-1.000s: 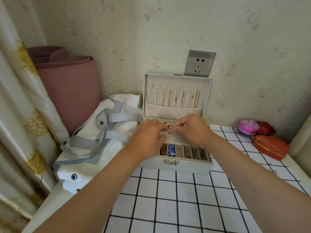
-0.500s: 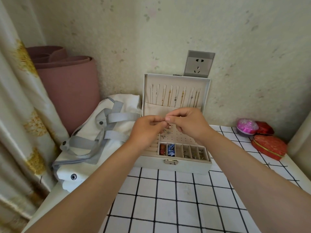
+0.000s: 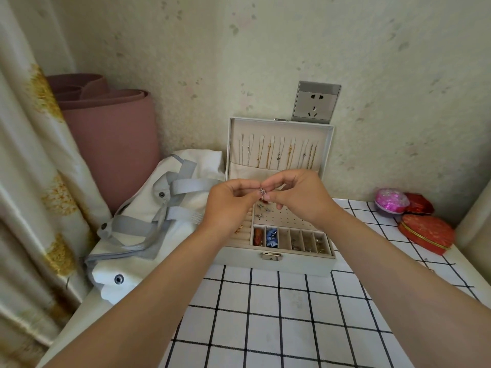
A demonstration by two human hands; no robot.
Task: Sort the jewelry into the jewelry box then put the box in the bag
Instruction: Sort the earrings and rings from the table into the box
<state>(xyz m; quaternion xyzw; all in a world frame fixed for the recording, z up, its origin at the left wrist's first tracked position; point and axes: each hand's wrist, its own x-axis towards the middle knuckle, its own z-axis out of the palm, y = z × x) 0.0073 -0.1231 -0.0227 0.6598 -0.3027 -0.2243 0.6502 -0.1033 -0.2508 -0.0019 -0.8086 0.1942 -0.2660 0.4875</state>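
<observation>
Earring (image 3: 262, 191) | pinched between left hand (image 3: 228, 205), right hand (image 3: 300, 199) | over jewelry box (image 3: 239, 257)

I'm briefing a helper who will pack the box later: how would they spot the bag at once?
Find the wall socket; the open box stands right below it on the checked table. The bag lies slumped just left of the box, in front of the pink rolled mat. Its white cloth, grey webbing straps and dark snaps set it apart.
</observation>
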